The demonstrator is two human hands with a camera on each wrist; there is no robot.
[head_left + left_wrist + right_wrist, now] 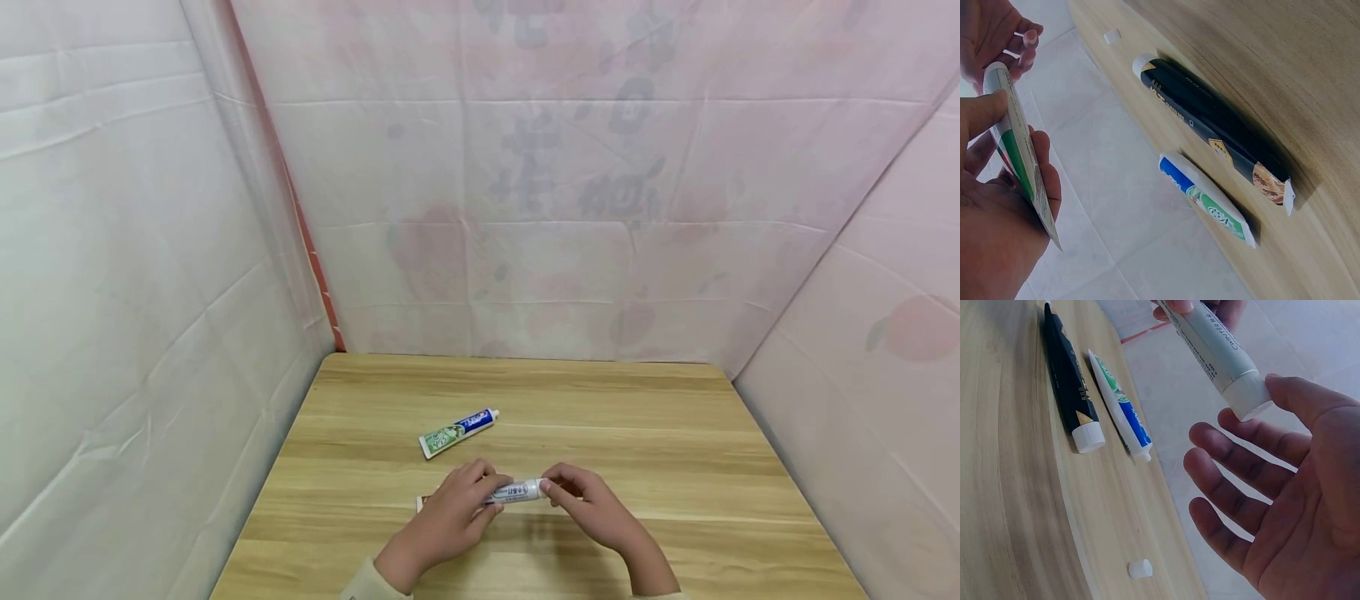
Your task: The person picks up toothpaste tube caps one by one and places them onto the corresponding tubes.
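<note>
A white toothpaste tube with a green patch on its back is held up off the table. My left hand grips its body, thumb on one face and fingers on the other, as the left wrist view shows. At the tube's front end sits a wide white cap. My right hand pinches this cap between thumb and index finger; its other fingers are spread below. Under the hands lies a black toothpaste tube with a white cap, mostly hidden by my left hand in the head view.
A blue and green toothpaste tube lies farther back on the wooden table, its nozzle uncapped. A small loose white cap rests on the table near its front edge. Pale cloth walls enclose the back and both sides.
</note>
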